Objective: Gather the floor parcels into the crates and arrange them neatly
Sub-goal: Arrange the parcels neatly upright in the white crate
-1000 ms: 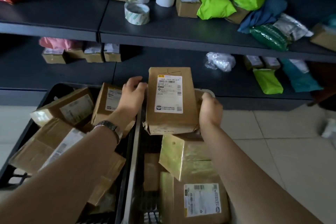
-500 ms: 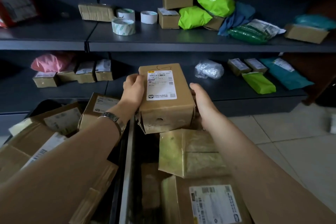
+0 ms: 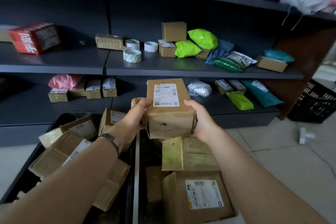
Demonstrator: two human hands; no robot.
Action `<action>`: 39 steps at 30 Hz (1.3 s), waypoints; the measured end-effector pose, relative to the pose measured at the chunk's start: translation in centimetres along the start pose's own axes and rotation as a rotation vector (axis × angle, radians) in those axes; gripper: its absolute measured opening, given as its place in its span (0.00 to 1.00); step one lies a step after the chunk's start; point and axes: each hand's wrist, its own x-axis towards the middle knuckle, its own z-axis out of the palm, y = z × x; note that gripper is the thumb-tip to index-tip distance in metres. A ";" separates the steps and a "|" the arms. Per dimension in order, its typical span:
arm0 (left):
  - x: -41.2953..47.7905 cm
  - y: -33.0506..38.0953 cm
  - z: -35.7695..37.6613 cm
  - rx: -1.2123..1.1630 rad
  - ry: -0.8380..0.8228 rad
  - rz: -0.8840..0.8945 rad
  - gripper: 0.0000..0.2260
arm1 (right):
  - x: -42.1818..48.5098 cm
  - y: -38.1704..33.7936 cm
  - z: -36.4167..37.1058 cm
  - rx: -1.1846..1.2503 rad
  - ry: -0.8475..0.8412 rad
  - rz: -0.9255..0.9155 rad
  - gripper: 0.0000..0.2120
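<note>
Dark shelving (image 3: 181,67) is carrying parcels: a red box (image 3: 34,38) is lying at ten o'clock, tape rolls (image 3: 132,55) are sitting at twelve, green bags (image 3: 196,43) are resting at one. The tiled floor (image 3: 291,160) at four o'clock is bearing two dark crates (image 3: 135,169) and a black basket (image 3: 316,103).

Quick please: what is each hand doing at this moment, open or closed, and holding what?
Left hand: closed on the left side of the brown labelled box.
Right hand: closed on the right side of the same box.
</note>
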 end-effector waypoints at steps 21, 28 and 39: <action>-5.2 -1.5 -3.5 0.138 0.051 -0.183 0.29 | -4.6 4.7 3.2 -0.292 -0.077 0.050 0.35; -4.2 -2.1 -3.4 0.197 0.032 -0.156 0.32 | -2.7 5.8 3.1 -0.260 -0.062 0.125 0.42; -5.2 -5.5 -6.2 0.645 0.065 -0.235 0.40 | -5.6 11.0 3.6 -0.426 -0.266 0.294 0.31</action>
